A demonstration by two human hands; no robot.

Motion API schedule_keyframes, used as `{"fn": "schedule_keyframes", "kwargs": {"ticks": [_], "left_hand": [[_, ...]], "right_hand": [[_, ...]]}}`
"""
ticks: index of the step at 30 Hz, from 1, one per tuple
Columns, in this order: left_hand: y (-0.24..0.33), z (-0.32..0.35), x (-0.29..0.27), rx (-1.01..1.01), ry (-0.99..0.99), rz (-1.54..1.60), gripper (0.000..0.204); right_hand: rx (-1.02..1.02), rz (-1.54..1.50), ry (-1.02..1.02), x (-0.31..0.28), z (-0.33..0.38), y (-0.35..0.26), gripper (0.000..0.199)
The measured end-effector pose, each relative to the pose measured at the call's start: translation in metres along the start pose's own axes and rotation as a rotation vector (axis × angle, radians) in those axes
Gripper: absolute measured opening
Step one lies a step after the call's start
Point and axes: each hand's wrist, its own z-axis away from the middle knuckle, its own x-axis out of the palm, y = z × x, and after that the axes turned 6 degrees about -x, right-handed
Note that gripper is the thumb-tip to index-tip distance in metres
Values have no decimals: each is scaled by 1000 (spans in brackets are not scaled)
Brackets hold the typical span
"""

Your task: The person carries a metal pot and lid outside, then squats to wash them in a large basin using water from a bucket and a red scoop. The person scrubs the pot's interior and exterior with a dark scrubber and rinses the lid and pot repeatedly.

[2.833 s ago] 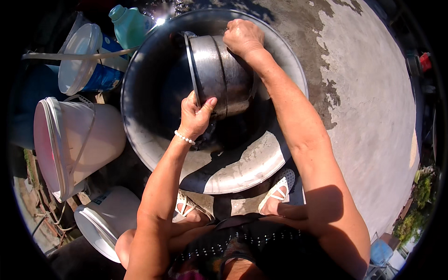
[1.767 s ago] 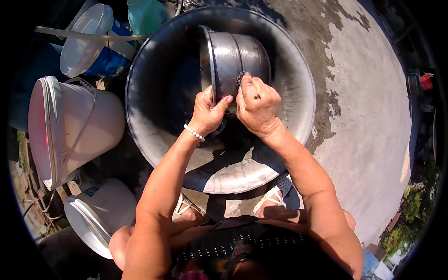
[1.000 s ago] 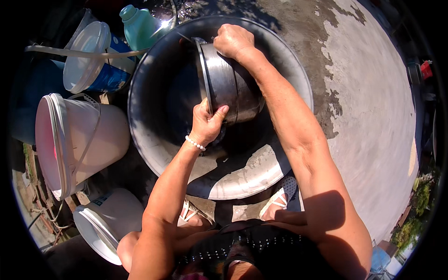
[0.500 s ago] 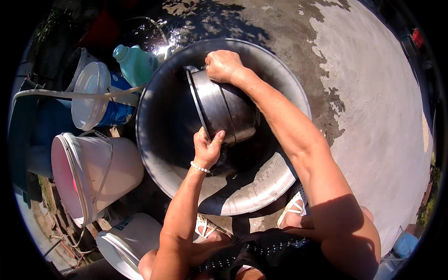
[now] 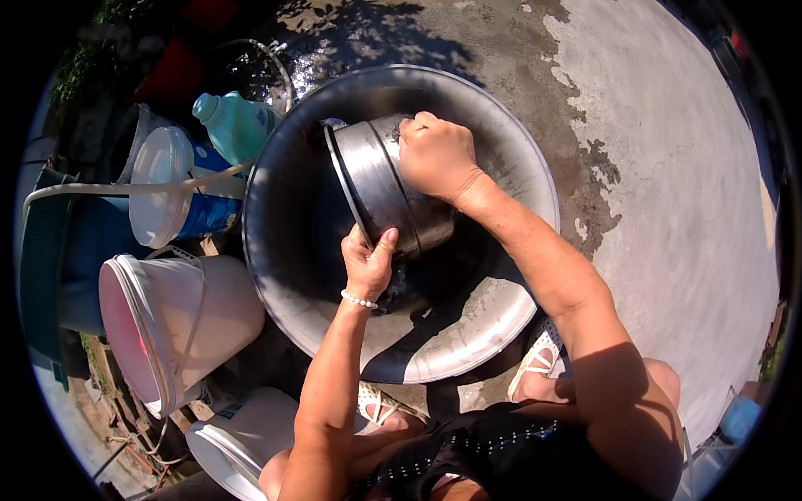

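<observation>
A dark metal pot (image 5: 369,154) lies tilted on its side inside a wide metal basin (image 5: 468,330), its mouth facing left. My left hand (image 5: 368,263), with a white bead bracelet at the wrist, grips the near part of the pot's rim, thumb on the outer wall. My right hand (image 5: 441,159) is curled closed against the upper outside of the pot. A small dark bit shows at its fingertips, but what is inside the fist is hidden. The bottom of the basin lies in deep shadow.
Left of the basin sit a green plastic bottle (image 5: 236,125), a white-and-blue tub (image 5: 171,188), a tipped white bucket (image 5: 221,305) and another white bucket (image 5: 251,430). A pale hose (image 5: 109,189) crosses the tub. My feet (image 5: 535,359) stand close to the basin's near side on concrete (image 5: 668,200).
My right hand has slid along the pot's outside, to the right and nearer to me, away from the rim. My left hand keeps its hold, and the pot has barely shifted.
</observation>
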Motion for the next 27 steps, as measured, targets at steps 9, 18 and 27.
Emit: {"fn": "schedule_keyframes", "kwargs": {"ticks": [9, 18, 27], "left_hand": [[5, 0, 6, 3, -76, -3, 21], [-1, 1, 1, 19, -35, 35, 17], [2, 3, -1, -16, -54, -2, 22]], "right_hand": [[253, 45, -126, -3, -19, 26, 16], [-102, -44, 246, -10, 46, -6, 24], [-66, 0, 123, -20, 55, 1, 23]]}}
